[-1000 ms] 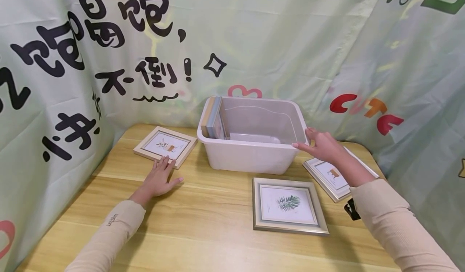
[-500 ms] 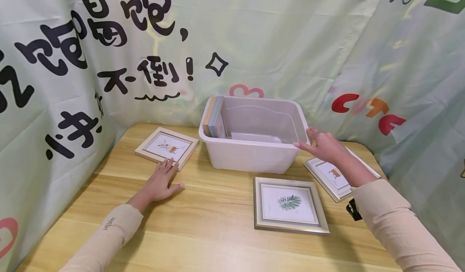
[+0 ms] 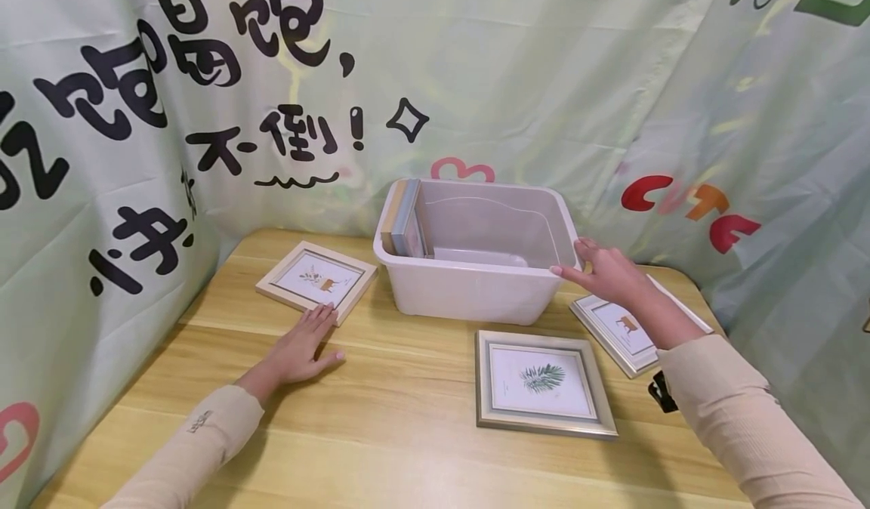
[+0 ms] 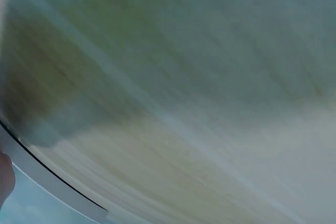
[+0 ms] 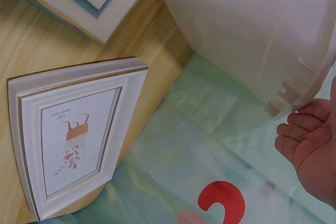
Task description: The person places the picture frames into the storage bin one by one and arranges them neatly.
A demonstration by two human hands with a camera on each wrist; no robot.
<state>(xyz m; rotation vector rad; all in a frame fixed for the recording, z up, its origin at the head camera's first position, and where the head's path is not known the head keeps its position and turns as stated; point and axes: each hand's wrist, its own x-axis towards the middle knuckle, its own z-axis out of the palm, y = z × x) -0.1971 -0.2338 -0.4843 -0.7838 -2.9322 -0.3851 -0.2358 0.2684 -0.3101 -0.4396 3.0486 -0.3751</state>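
In the head view, my left hand [image 3: 299, 350] rests its straight fingertips on the near corner of a light-wood picture frame [image 3: 280, 292], which lies flat at the left. My right hand [image 3: 608, 275] holds the right front corner of a grey plastic bin [image 3: 469, 291]; its thumb is on the rim. The right wrist view shows the fingers [image 5: 307, 124] bent against the rim's outside. Inside the bin, several picture frames [image 3: 410, 226] stand on edge at the left end. The left wrist view is mostly a blur, with a fingertip [image 4: 5, 177] at its edge.
A silver-edged picture frame [image 3: 544, 384] with a green leaf print lies before the bin. Under my right forearm are a white picture frame [image 3: 618, 331] and part of another white edge. A small black object [image 3: 661, 392] lies beside the sleeve. Printed cloth [image 3: 510, 63] hangs behind the wooden table [image 3: 381, 433].
The light-wood picture frame has slid slightly toward me and to the right with my left hand on it. My right hand stays at the bin's corner. The head view has shifted a little.
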